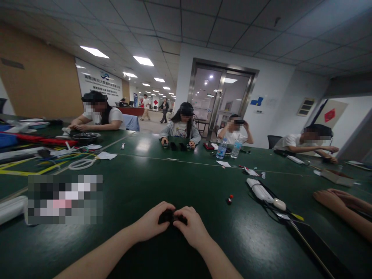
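Note:
Both of my hands meet low in the middle of the view, just above the dark green table [200, 178]. My left hand [151, 224] is closed, thumb and fingers curled around one end of a small dark object [166, 216]. On the other side, my right hand [193, 228] pinches the same object, or a second dark piece against it; I cannot tell which. Fingers and shadow hide most of its shape. Farther off to the right lies a small red-and-dark item [229, 200], touched by neither hand.
To the right are a white power strip [258, 190], a rounded white item [279, 204] and a black flat slab [315, 242]. A co-worker's arms [340, 203] rest beyond. Two water bottles [221, 149] stand farther back. Coiled white cable [81, 164] lies left. Several people sit around.

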Action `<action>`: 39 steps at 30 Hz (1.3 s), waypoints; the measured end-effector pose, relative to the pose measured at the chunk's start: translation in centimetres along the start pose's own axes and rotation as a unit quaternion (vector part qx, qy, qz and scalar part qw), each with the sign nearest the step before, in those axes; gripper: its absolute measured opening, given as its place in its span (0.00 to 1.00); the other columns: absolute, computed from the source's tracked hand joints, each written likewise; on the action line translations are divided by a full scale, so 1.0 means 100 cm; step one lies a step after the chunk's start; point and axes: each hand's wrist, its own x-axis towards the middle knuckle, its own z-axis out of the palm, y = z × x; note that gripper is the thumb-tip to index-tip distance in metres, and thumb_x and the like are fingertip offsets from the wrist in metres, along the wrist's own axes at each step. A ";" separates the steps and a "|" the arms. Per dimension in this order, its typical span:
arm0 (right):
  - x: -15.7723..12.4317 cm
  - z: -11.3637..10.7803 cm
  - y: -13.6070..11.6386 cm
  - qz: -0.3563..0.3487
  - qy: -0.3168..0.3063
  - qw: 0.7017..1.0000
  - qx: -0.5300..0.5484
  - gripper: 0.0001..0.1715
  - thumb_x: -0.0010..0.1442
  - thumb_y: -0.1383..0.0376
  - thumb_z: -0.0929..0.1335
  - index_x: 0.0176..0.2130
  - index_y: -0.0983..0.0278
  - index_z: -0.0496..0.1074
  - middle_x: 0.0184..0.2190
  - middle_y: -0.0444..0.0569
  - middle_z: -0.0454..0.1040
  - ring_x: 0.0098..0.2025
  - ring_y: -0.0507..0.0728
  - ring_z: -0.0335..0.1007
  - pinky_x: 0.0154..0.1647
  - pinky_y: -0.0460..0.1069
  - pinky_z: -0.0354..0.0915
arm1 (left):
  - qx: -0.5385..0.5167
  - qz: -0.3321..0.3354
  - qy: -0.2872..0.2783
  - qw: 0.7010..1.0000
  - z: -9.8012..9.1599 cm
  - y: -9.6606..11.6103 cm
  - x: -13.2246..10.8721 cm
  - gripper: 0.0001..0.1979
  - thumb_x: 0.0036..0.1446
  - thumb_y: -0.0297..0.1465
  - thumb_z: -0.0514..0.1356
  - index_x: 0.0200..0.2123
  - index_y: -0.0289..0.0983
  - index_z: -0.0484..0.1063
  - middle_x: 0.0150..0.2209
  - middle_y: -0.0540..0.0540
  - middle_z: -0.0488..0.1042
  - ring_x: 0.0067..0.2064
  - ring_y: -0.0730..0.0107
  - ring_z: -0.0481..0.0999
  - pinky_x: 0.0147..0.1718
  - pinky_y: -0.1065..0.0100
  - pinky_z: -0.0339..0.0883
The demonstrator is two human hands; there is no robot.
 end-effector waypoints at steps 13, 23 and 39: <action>0.000 0.002 0.003 -0.019 -0.002 0.999 -0.041 0.12 0.50 0.67 0.65 0.36 0.55 0.71 0.36 0.44 0.68 0.41 0.57 0.61 0.41 0.51 0.56 | -0.003 -0.003 -0.008 1.000 -0.003 0.009 -0.001 0.17 0.47 0.26 0.56 0.43 0.41 0.64 0.43 0.49 0.67 0.45 0.69 0.66 0.46 0.64 0.60; -0.001 0.000 0.004 0.005 0.003 1.000 -0.008 0.12 0.49 0.65 0.66 0.37 0.53 0.72 0.36 0.44 0.67 0.40 0.56 0.62 0.39 0.50 0.58 | -0.014 -0.001 -0.013 1.000 -0.003 0.009 -0.002 0.14 0.49 0.27 0.54 0.41 0.42 0.65 0.43 0.50 0.66 0.44 0.69 0.66 0.45 0.65 0.60; 0.003 -0.021 0.030 0.080 0.061 0.993 0.065 0.16 0.52 0.58 0.64 0.42 0.60 0.69 0.36 0.46 0.69 0.37 0.55 0.65 0.38 0.50 0.61 | 0.211 0.030 -0.011 0.977 -0.014 -0.006 0.002 0.18 0.54 0.31 0.51 0.46 0.57 0.65 0.49 0.53 0.64 0.50 0.65 0.62 0.49 0.59 0.53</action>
